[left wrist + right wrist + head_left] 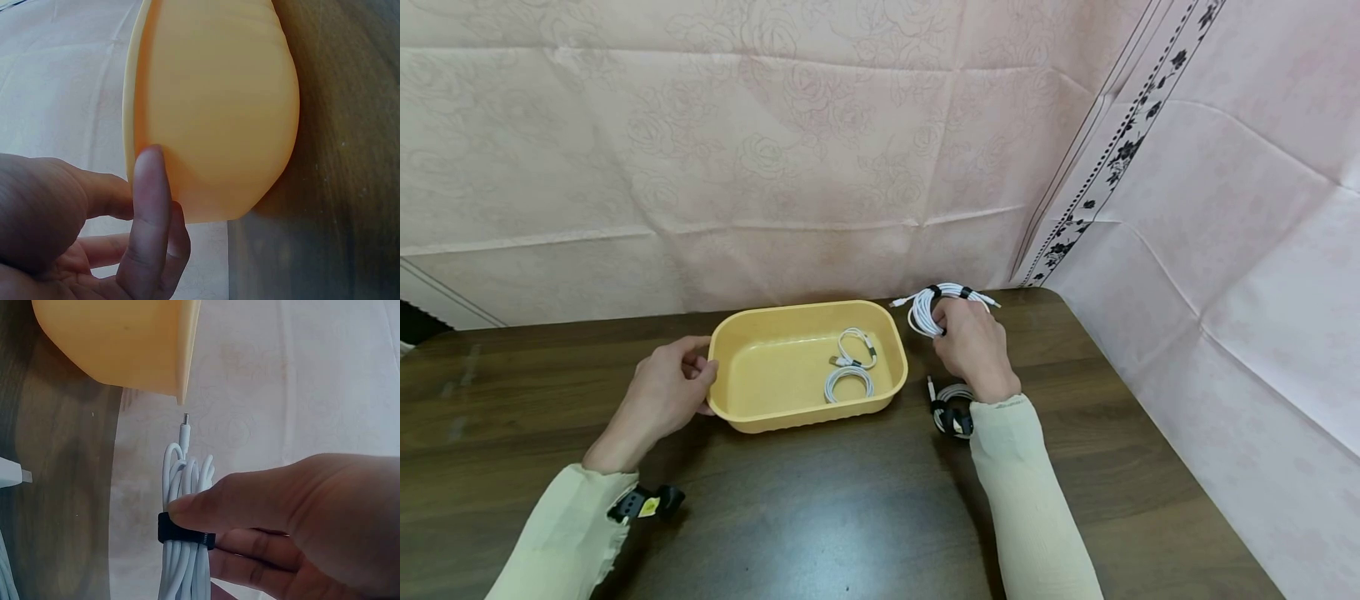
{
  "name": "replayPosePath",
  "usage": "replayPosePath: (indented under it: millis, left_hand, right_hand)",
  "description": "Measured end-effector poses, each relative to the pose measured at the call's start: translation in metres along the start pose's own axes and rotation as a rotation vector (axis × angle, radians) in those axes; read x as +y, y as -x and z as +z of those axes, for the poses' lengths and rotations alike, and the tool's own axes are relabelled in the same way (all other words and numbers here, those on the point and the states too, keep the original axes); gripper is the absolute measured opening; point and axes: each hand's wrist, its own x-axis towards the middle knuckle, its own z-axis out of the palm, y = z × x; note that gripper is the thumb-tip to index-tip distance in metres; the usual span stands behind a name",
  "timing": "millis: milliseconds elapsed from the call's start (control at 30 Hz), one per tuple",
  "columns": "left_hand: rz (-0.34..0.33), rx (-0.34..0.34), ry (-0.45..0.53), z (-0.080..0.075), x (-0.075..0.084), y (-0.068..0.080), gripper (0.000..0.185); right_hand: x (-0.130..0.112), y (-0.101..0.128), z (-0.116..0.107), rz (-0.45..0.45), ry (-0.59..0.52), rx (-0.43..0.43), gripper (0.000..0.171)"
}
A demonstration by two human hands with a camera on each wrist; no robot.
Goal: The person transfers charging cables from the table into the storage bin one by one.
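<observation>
The right hand (pixel 972 342) is closed on a coiled white cable (pixel 934 307), lifted just off the table (pixel 820 508) at about two o'clock from the yellow tub (pixel 752 415). The right wrist view shows the thumb (pixel 250 503) pressing right at the black tie (pixel 185 536) that binds the loops, with the fingers curled round the other side and a plug (pixel 185 431) poking out of the bundle. That looks like the sensible place to hold it: the cable seems light and floppy, and pinched at the tie the loops stay together, whereas a hold on a single strand would likely let the coil sag or slide. The smooth sheath could slip through a loose pinch, I'd guess. The left hand (pixel 664 392) sits at the tub's nine o'clock end, a fingertip (pixel 150 164) against the rim and the other fingers loosely bent; it steadies rather than clamps, as far as I can see. Inside the tub, toward its three o'clock side, lie two more coils (pixel 852 367), one just behind the other. Another coil (pixel 953 410) with dark ties rests on the table at the tub's four o'clock corner, partly hidden under the right wrist. The tub looks like thin plastic, light enough to skid on the dark wood if nudged.
</observation>
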Motion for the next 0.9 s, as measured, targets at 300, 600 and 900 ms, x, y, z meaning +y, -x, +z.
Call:
replayPosePath:
  millis: [300,600,900]
  left_hand:
    - [-0.011,-0.004,-0.004,0.0,0.0,-0.0004,0.049]
    - [-0.013,-0.011,0.0,-0.0003,0.0002,-0.0004,0.05]
    - [-0.008,-0.007,0.002,0.0,0.0003,-0.0004,0.05]
  right_hand:
    - [-0.0029,0.0,-0.0007,0.004,-0.004,-0.002,0.023]
    - [-0.0055,0.0009,-0.0028,0.004,-0.007,0.012,0.023]
    - [-0.0081,0.0015,-0.0051,0.008,-0.01,0.013,0.025]
